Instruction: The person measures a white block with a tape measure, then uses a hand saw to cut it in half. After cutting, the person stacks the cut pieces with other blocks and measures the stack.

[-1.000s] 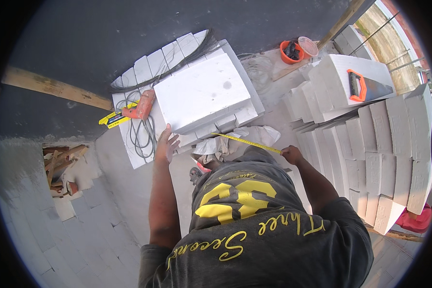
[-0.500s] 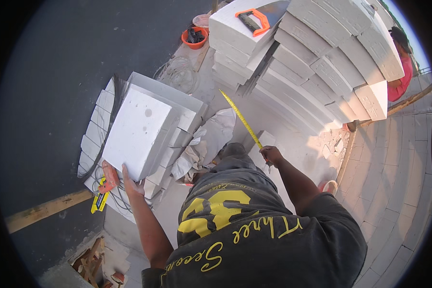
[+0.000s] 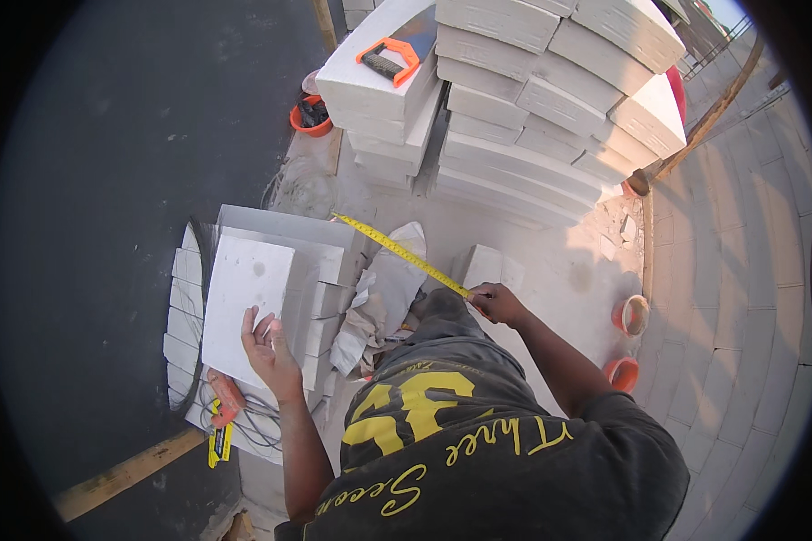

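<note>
My right hand (image 3: 498, 305) is closed around a tape measure, whose case is mostly hidden in the fingers. Its yellow blade (image 3: 401, 254) sticks out stiffly to the far left, with the free end close to the stack's right far corner. A white block (image 3: 244, 293) lies flat on top of that stack. Over the block's near right part is my left hand (image 3: 272, 356), fingers apart and slightly curled, holding nothing. Whether its fingertips touch the block cannot be told. An orange-handled tool (image 3: 226, 397) and a yellow-and-black item (image 3: 219, 440) lie beside the block, near my left forearm.
Tall stacks of white blocks (image 3: 496, 95) stand at the far side, an orange-handled saw (image 3: 390, 61) on one. Crumpled paper sacks (image 3: 361, 329) lie by my leg. Orange buckets (image 3: 630, 316) sit at right. A timber (image 3: 131, 473) projects at lower left. Grey wall (image 3: 90, 225) fills the left.
My left hand has lifted from the block's near edge and moved over its top. The tape's blade has swung left, its free end now nearer the stack. The whole view has shifted.
</note>
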The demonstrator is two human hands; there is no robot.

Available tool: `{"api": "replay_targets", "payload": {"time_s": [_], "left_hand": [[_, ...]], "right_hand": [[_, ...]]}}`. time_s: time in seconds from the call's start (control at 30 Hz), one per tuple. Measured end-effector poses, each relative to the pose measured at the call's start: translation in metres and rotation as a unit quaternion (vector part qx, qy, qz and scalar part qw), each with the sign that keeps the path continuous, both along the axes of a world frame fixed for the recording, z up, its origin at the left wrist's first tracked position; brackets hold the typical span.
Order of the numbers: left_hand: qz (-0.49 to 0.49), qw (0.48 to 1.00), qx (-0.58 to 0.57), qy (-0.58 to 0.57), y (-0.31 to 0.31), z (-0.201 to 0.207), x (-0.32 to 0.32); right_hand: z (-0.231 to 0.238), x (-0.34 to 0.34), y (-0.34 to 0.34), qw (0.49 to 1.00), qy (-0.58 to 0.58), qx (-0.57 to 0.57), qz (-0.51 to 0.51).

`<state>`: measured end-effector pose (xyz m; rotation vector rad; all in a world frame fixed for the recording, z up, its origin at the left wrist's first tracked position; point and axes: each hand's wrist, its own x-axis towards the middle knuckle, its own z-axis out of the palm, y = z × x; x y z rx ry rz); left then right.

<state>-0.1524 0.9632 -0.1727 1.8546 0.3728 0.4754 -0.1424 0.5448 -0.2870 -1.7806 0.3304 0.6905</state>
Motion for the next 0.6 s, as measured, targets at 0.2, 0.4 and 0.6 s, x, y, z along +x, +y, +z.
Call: {"api": "replay_targets", "payload": {"time_s": [0.2,0.4,0.6], "left_hand": [[-0.054,0.978,-0.200,0.034,-0.064,0.027,0.041],[-0.020,0.967,-0.240,0.086,-0.063,0.019,0.027],[-0.114,0.963,-0.135,0.204,-0.087,0.005,0.015]], "right_hand": [[0.040,0.035,0.037,0.967,-0.141,-0.079,0.198],[0.068,0.048,0.058,0.963,-0.053,-0.050,0.259],[0.090,0.067,0.101,0.944,-0.121,-0.007,0.308]]}}
